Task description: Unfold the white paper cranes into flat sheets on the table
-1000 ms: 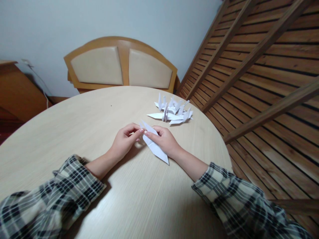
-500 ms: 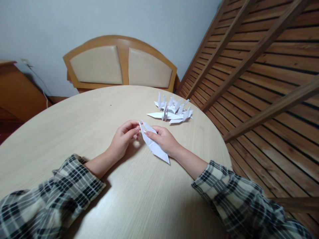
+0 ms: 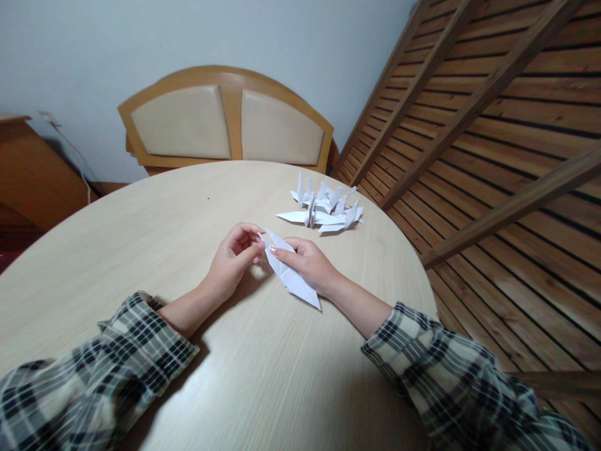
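My left hand had moved slightly up and to the left since a second earlier, its thumb now apart from the thumb of my right hand. My right hand pinched the folded white paper, just below the centre of the frame, thumb on top. My left fingers were curled narrowly at its split upper end; I cannot tell whether they gripped the left tip. White paper cranes stood clustered right of upper centre on the pale table.
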Demonstrator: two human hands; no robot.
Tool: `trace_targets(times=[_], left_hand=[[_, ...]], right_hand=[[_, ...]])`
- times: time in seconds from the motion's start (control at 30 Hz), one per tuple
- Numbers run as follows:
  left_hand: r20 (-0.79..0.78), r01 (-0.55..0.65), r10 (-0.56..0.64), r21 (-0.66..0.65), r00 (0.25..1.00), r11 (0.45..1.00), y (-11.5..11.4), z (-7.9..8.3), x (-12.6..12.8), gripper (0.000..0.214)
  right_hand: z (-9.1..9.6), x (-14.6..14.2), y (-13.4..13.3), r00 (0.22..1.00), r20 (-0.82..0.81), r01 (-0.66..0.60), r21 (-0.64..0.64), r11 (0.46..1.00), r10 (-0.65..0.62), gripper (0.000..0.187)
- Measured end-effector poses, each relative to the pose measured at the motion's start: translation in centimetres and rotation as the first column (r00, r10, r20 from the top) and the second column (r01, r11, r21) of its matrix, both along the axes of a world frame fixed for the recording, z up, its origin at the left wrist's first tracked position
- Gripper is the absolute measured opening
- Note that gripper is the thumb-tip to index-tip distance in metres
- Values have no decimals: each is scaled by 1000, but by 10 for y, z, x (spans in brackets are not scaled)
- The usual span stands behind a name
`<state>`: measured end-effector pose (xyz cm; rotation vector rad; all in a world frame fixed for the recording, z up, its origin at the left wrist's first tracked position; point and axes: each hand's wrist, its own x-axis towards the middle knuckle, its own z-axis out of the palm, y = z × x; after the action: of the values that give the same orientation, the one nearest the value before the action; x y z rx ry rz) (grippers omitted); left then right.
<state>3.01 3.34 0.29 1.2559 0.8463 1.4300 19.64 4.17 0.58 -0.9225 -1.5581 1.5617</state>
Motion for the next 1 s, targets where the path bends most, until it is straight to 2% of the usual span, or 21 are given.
trace_targets(times=[0.47, 0.73, 1.0], left_hand=[[-54, -18, 20, 39, 998, 999, 0, -3, -1, 17], [-116, -19, 28, 79, 993, 997, -3, 0, 0, 17], [-256, -90, 131, 166, 958, 982, -5, 5, 1, 14]], right_hand=[[-1, -1, 1, 998, -64, -29, -2, 1000, 29, 28], [1, 0, -1, 999, -31, -34, -18, 999, 33, 33], [-1, 0, 1, 999, -13, 40, 7, 999, -40, 36]])
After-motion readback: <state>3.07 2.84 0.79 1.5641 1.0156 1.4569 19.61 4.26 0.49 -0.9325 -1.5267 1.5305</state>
